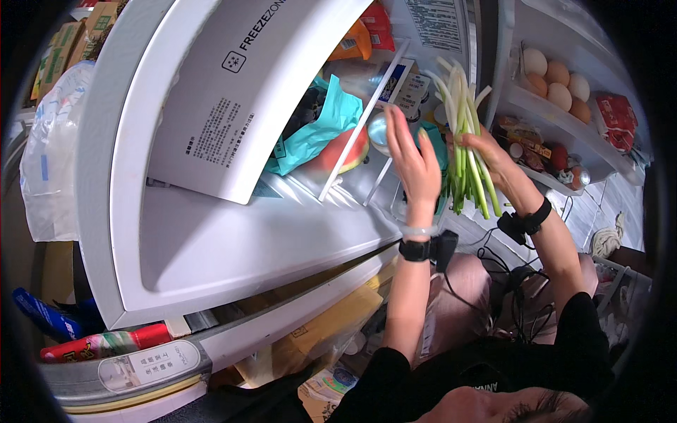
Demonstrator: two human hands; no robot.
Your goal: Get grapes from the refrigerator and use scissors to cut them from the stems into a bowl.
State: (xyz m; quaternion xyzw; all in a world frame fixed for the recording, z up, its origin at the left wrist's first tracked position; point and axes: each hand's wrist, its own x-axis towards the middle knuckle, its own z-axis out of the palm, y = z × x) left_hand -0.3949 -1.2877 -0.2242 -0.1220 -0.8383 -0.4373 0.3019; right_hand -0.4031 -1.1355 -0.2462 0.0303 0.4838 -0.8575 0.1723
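Note:
A bunch of scallions [462, 116] is gripped in my right hand [491, 156], white ends up and green cut ends hanging down. The fingers wrap round the stalks at about mid-length. Beside it on the left, my left hand [416, 173] is raised with its fingers stretched out, holding nothing. Behind the left hand lies the inside of an open fridge. A cut piece of watermelon [344, 151] and a teal plastic bag [337, 111] with dark contents sit there. A round, light-blue-topped container [379, 130] is partly hidden by the left hand.
A white shelf edge [362, 123] crosses the fridge opening. To its left stands a large pale panel [211, 92]. The open door at right holds eggs [558, 96] and a red packet [616, 121]. A white plastic bag [56, 158] hangs far left; dark cables [518, 289] dangle near my legs.

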